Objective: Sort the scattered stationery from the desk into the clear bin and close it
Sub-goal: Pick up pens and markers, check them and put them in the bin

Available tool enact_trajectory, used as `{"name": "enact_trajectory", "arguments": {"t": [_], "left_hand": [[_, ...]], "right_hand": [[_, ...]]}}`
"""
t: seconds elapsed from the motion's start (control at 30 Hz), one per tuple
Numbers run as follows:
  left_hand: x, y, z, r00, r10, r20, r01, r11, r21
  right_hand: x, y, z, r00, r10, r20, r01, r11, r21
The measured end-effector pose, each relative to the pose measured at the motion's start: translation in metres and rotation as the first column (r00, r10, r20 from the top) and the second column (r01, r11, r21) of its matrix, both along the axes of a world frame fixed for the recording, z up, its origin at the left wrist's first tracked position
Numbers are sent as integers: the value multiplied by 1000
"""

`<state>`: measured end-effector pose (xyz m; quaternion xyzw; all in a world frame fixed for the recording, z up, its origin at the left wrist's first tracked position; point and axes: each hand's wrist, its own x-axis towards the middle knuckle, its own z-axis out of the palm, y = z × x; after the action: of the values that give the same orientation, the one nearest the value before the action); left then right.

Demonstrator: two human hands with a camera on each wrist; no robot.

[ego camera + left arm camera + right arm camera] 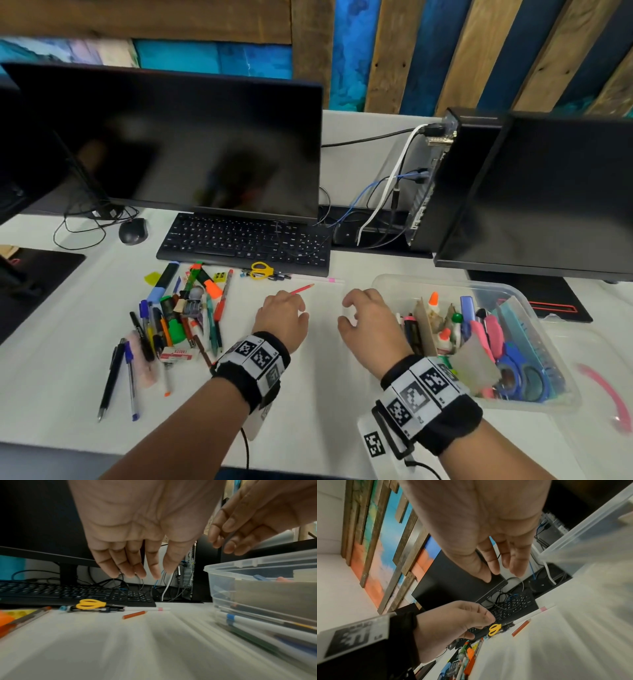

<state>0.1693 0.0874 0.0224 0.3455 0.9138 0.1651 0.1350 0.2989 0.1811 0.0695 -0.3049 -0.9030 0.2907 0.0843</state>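
Note:
The clear bin [387,284] stands at the right of the desk, holding scissors, glue bottles, pens and rulers; its wall [221,588] shows in the left wrist view. A pile of pens and markers [174,318] lies at the left. Yellow scissors [262,270] [90,604] and a white pen [318,280] [147,609] lie by the keyboard, a short red pencil [301,290] [134,614] just in front. My left hand [284,310] hovers near the red pencil, fingers relaxed and empty. My right hand [363,308] hovers beside the bin's left wall, also empty.
A black keyboard [243,240] and monitor [178,144] stand behind the stationery. A mouse [133,231] sits at the far left, a computer case [445,181] with cables at the right. A clear lid with a pink latch [603,387] lies right of the bin.

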Motion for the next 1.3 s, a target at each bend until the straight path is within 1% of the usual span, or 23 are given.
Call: {"name": "enact_trajectory", "arguments": {"t": [0.13,0.3,0.43,0.53,0.63,0.77,0.87,0.97,1.03,1.1,1.13,1.23,1.3], "left_hand": [[-30,-22,-6,1000,17,12,-16,997,-75],[-71,-44,-18,999,46,5,-45,985,-167],[-100,-55,-28,998,53,20,-44,951,-306],[-118,-59,-35,998,54,42,-32,913,-406],[-129,-61,-41,997,42,59,-8,874,-486],[-136,-61,-45,1000,-25,5,23,830,-557],[-142,-58,-50,997,-66,-37,33,820,-572],[-147,-54,-53,991,-113,-76,47,810,-584],[-148,-51,-55,984,-158,-80,79,796,-600],[-149,-49,-54,981,-191,-40,128,784,-608],[-150,-48,-54,983,-182,-1,147,798,-584],[-150,-45,-47,986,-99,134,147,890,-431],[-149,-46,-44,984,-71,166,125,933,-338]], "right_hand": [[-38,-18,-9,996,17,85,-15,1000,-25],[-81,-32,-31,976,48,212,-35,997,-65],[-107,-33,-48,950,72,303,-55,996,-64],[-125,-24,-67,922,68,382,-49,997,-59],[-140,-13,-83,869,50,492,-34,999,-40],[-152,3,-99,811,10,585,4,1000,-23],[-158,15,-108,812,-12,583,-6,1000,29],[-162,25,-114,826,17,564,-53,997,48],[-163,29,-118,840,35,542,-86,994,69],[-164,29,-120,854,30,520,-103,988,112],[-164,29,-120,856,26,516,-110,985,133],[-164,28,-119,843,12,538,-132,974,184],[-163,28,-119,846,13,532,-153,964,219]]}}
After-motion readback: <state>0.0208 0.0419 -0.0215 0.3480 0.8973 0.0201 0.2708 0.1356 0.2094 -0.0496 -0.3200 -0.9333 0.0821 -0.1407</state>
